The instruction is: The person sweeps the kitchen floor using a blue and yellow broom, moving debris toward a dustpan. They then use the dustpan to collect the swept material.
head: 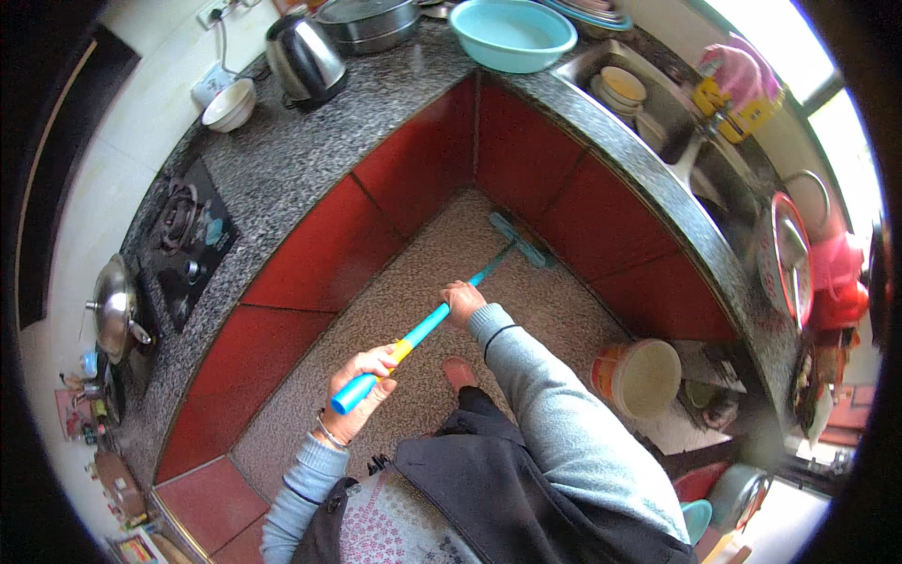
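Observation:
Both of my hands hold a mop by its blue and yellow handle (425,328). My left hand (356,391) wraps the thick blue grip near the upper end, the thumb along its side. Farther down the pole, my right hand (465,302) is closed around the blue shaft. The mop's flat blue head (518,240) rests on the speckled floor (423,282), close to the foot of the red-tiled cabinet wall (620,225) on the right. A pink slipper (459,372) shows on my foot below the pole.
A white bucket (643,377) stands to the right by an open shelf. Granite worktop (394,106) runs along both sides and meets in a corner. On it are a kettle (303,60), a light-blue basin (513,35), a bowl (230,106) and a gas hob (190,240). A sink (613,56) holds dishes.

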{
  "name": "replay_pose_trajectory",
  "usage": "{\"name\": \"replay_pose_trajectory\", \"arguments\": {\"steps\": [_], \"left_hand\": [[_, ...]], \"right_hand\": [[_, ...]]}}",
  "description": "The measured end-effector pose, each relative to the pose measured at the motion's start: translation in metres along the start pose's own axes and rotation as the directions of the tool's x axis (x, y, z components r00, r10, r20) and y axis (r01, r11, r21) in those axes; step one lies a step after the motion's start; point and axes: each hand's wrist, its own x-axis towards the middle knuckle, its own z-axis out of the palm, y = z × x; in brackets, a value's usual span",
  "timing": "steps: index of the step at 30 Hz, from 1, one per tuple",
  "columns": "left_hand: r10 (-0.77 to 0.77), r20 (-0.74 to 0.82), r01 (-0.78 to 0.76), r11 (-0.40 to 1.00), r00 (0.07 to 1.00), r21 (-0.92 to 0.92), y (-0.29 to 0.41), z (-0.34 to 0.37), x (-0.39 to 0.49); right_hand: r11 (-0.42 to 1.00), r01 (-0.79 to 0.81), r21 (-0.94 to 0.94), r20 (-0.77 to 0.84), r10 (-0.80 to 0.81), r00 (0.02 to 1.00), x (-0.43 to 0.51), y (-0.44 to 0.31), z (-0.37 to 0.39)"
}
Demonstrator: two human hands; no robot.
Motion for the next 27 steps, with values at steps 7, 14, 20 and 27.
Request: {"name": "replay_pose_trajectory", "arguments": {"steps": [7,14,20,27], "left_hand": [[0.054,-0.143,-0.023,0.977,0.988,0.214,0.015,-0.02,-0.026],[0.321,-0.204,-0.229,0.899,0.925,0.373,0.067,-0.044,-0.05],[0.507,-0.201,-0.464,0.857,0.839,0.224,0.105,-0.038,-0.074],[0.429,-0.342,-0.335,0.893,0.836,0.3,0.073,-0.034,-0.141]], "right_hand": [[0.97,0.238,-0.05,0.303,-0.213,0.929,0.058,-0.051,-0.005],[0.89,0.399,0.219,0.203,-0.442,0.874,0.039,-0.129,0.022],[0.747,0.521,0.412,0.123,-0.612,0.781,-0.012,-0.189,0.009],[0.817,0.497,0.293,0.152,-0.553,0.819,-0.022,-0.17,0.033]]}}
